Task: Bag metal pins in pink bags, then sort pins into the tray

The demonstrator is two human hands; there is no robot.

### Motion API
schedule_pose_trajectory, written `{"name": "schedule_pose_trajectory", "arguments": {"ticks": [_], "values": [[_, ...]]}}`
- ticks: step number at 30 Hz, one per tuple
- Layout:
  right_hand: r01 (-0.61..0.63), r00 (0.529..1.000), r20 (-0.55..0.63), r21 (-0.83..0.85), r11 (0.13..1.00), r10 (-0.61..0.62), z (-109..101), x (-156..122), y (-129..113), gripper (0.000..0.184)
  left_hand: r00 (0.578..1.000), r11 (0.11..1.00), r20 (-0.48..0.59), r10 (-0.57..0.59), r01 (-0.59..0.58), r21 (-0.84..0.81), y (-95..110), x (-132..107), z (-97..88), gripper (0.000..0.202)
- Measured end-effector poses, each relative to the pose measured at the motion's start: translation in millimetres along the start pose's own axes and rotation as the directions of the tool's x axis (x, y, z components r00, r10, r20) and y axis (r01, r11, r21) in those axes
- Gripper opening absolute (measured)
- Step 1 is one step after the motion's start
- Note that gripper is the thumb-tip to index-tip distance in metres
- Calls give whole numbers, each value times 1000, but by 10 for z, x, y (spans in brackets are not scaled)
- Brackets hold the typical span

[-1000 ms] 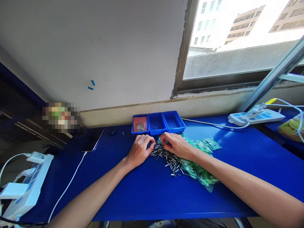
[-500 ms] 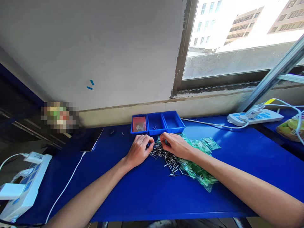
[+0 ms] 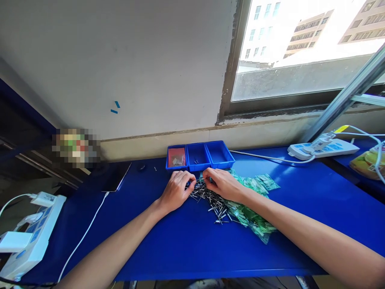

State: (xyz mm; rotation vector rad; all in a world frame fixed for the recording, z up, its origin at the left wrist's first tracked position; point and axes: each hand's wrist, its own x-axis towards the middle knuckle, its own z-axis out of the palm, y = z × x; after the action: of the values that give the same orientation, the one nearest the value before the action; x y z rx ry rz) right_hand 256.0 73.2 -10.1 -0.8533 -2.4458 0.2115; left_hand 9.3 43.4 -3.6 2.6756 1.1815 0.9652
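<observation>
My left hand (image 3: 177, 188) and my right hand (image 3: 222, 184) are close together above a heap of metal rivets (image 3: 218, 206) on the blue table. Thumb and forefinger of each hand are pinched together. Between the two pinches runs a thin metal rivet (image 3: 200, 180), one end at each hand. Its ends are hidden by my fingertips. Small green-tinted plastic bags (image 3: 255, 218) lie in a pile beside the heap, partly beneath my right wrist and forearm.
Behind my hands stand three joined blue bins (image 3: 222, 154); the left one holds a red packet (image 3: 176, 157), the middle one a few small pieces. A phone (image 3: 117, 177) with a white cable is at left. Power strips (image 3: 327, 149) stand at both sides, below a window and wall.
Both hands keep nearly the same place and the same pinch. The view has shifted very slightly; nothing else visibly differs.
</observation>
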Motion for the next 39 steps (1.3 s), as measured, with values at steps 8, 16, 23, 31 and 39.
{"name": "schedule_pose_trajectory", "arguments": {"ticks": [8, 16, 23, 31, 39], "values": [[-4, 1000, -30, 2, 1000, 4, 3, 8, -9, 5, 1000, 1000, -11, 2, -2, 18, 3, 0, 5, 11], [14, 1000, -23, 8, 1000, -13, -8, 7, -7, 6, 1000, 1000, -18, -7, 7, 17, 0, -1, 13, 11], [22, 1000, -15, 18, 1000, -22, 2, -8, 14, 10, 1000, 1000, -15, -15, 15, 25, -1, -1, 18, 12], [30, 1000, 8, 21, 999, -30, -2, 0, 11, 15, 1000, 1000, -13, -13, 13, 13, -3, -3, 15, 9], [36, 999, 23, 17, 999, -37, -1, -7, 15, 15, 1000, 1000, 5, -5, 5, 26, -3, 4, 17, 10]]}}
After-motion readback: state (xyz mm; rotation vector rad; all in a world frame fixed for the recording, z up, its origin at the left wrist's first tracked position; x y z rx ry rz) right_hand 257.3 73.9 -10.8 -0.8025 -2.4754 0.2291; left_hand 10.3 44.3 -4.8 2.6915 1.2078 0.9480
